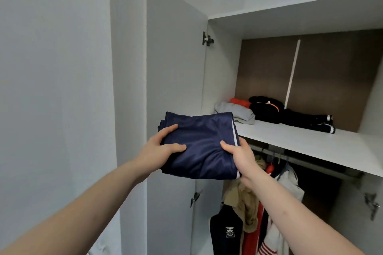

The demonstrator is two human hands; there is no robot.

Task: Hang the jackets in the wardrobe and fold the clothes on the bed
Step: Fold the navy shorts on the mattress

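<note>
Navy folded garment [204, 145] is held just before the shelf [310, 143], short of its front edge. Left hand [159, 149] and right hand [238, 153] pinch its near corners, thumbs on top. Risk: the slippery fabric may unfold if one grip loosens during placement beside the folded stack [267, 109].

Both hands, left [159, 149] and right [238, 155], hold a folded navy satin garment [201, 145] before the white wardrobe shelf [310, 143]. Folded clothes [267, 113] lie on that shelf; hanging jackets [250, 213] sit below it, the open grey door [174, 68] to the left.
</note>
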